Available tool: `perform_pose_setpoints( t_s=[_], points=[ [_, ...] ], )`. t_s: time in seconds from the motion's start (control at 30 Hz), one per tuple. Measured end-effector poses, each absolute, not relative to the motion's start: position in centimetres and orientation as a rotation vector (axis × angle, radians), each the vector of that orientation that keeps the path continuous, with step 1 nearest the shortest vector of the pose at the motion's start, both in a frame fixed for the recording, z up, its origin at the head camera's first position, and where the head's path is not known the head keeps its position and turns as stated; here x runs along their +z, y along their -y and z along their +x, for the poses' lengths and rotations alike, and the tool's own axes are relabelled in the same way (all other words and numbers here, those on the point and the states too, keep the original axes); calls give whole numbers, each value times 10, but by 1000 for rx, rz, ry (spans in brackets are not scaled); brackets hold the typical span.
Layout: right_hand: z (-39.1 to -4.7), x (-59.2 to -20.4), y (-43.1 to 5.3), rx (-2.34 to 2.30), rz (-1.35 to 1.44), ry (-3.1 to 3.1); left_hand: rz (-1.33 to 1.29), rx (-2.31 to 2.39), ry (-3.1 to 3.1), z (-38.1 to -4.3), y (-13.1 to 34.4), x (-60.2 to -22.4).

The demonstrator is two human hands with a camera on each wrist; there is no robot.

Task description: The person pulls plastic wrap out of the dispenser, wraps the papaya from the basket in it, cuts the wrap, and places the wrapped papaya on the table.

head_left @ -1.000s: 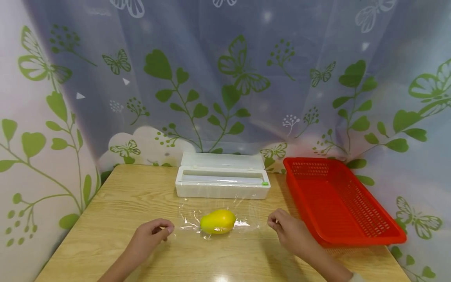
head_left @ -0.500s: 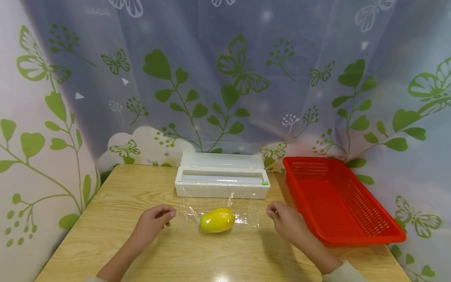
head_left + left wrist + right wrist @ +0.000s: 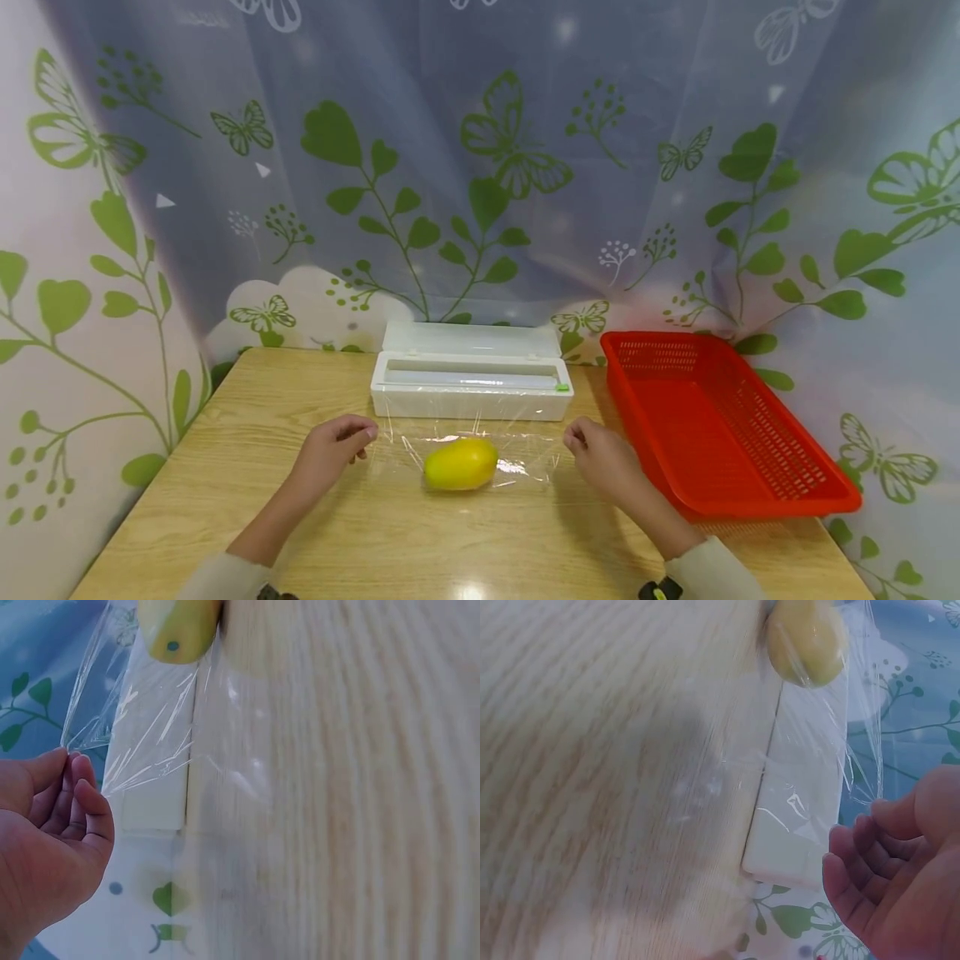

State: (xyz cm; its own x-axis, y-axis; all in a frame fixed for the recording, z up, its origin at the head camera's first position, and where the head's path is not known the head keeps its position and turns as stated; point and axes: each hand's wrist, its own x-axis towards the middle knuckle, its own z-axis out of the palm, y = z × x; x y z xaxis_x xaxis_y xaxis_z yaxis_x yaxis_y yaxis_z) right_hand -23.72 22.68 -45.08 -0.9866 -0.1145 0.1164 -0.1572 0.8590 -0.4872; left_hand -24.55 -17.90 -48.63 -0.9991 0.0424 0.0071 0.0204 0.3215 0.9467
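A yellow fruit (image 3: pixel 461 464), greener at its left end, is seen on the table (image 3: pixel 225 433) between the two hands, apart from both. It is set to the right of the left hand (image 3: pixel 330 450) and to the left of the right hand (image 3: pixel 606 458), slightly nearer the person than the fingertips.

A sheet of clear film (image 3: pixel 517 468) is stretched across the gap. Its left side is pinched between the left thumb and forefinger, and its right side is pinched in the same way by the right hand; the other fingers of each are loosely curled. Creases are drawn in the film from each pinch toward the fruit. Whether the fruit is covered by the film or has it underneath cannot be made out with certainty, since the sheet is so transparent.

Beyond the fruit, a long white box (image 3: pixel 472 405) is placed with its lid (image 3: pixel 471 339) raised at the back. A pale roll (image 3: pixel 472 380) is held inside, and a small green piece (image 3: pixel 562 387) is seen at the right end of its front edge. To the right of the right hand, a red basket (image 3: pixel 738 508) is stood on the table. The background is filled by a curtain (image 3: pixel 420 83) printed with leaves and butterflies.
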Motion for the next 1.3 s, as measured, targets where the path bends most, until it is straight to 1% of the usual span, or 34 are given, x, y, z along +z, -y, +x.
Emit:
perform_pose_setpoints(
  t_s=[0.6, 0.83, 1.3],
  points=[
    [-265, -464, -220, 764, 50, 2999, 20, 1852, -2515, -276, 177, -498],
    [-271, -472, -219, 802, 48, 2969, -16, 1870, -2508, -284, 173, -505],
    [-279, -496, -216, 1143, -5, 2882, -54, 1891, -2472, -288, 167, -518]
  ],
)
